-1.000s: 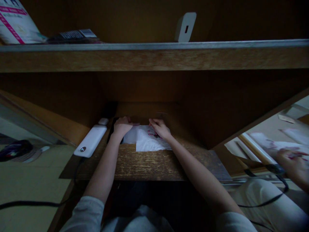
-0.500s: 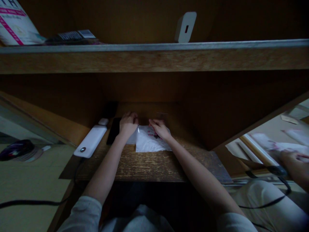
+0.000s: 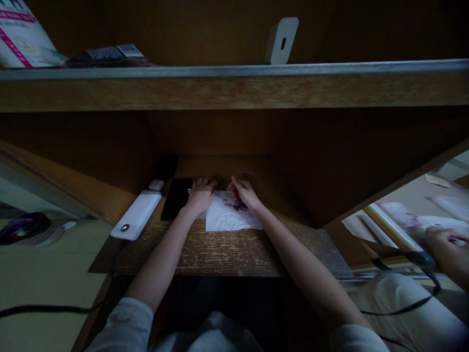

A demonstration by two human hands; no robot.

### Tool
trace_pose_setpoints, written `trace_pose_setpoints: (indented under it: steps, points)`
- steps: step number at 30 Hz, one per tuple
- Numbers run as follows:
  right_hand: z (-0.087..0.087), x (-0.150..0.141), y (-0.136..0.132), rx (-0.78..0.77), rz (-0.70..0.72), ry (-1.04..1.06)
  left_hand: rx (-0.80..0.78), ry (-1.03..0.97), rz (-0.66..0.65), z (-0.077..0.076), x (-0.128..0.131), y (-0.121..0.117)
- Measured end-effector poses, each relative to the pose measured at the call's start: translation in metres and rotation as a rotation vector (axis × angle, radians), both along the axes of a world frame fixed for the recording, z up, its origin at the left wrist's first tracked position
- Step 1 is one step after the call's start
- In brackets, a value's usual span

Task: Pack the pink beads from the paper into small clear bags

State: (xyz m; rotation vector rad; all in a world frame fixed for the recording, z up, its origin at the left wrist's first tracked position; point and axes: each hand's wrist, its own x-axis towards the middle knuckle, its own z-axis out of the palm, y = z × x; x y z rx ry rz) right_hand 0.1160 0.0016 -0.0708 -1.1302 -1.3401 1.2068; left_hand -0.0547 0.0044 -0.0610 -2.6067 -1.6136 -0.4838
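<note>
A white sheet of paper or tissue (image 3: 229, 218) lies flat on the wooden desk (image 3: 220, 249), with a small cluster of pink-red bits (image 3: 237, 204) at its far side. My right hand (image 3: 245, 193) sits just beside that cluster, fingertips bunched at it. I cannot tell whether they pinch anything. My left hand (image 3: 202, 195) rests at the sheet's left corner, fingers spread, holding nothing I can see. Just left of it lies a black smartphone (image 3: 176, 198).
A white power bank (image 3: 136, 215) with a cable lies at the desk's left. Overhead runs a wooden shelf (image 3: 234, 85) holding a white box (image 3: 281, 41) and a magazine (image 3: 22, 34). At far right, another person's hand (image 3: 445, 247) is among papers, apart from mine.
My left hand has slid rightward over the sheet's corner, uncovering more of the black phone. The pink bits show more clearly. The other person's hand has shifted slightly.
</note>
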Motion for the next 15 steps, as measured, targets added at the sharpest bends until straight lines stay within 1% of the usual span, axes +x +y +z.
trace_pose_setpoints:
  steps: [3,7,11,15]
  points:
    - [0.0,0.003,0.001,0.058,0.022,0.0,0.032,-0.043,0.002,0.004,0.002,-0.001]
    - [0.0,0.007,0.003,0.144,0.054,-0.028,0.083,-0.099,-0.03,0.009,0.009,-0.004]
    - [0.001,0.009,0.003,0.142,0.078,-0.011,0.076,-0.165,-0.037,0.012,0.012,-0.006]
    - [0.003,0.01,0.002,0.149,0.093,0.008,0.084,-0.171,-0.034,0.012,0.012,-0.006]
